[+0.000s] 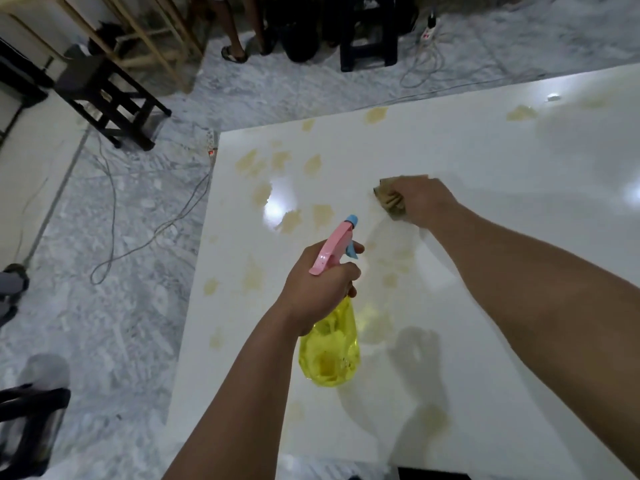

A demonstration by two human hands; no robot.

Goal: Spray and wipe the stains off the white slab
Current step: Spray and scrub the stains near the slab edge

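A glossy white slab (467, 150) fills the right of the view, dotted with several yellowish-brown stains (259, 195) near its left and far edges. My left hand (318, 289) grips a spray bottle (329, 351) with a yellow body and a pink and blue trigger head, held above the slab and pointed away from me. My right hand (422, 202) presses a brown cloth (389, 199) flat on the slab, just right of the stain cluster. A wet smear lies between cloth and bottle.
Grey marble floor (121, 323) surrounds the slab, crossed by cables (114, 216). A black stool (114, 105) stands at the far left, another (369, 46) at the back. A person's sandalled foot (235, 53) is beyond the slab. A power strip (429, 29) lies at the back.
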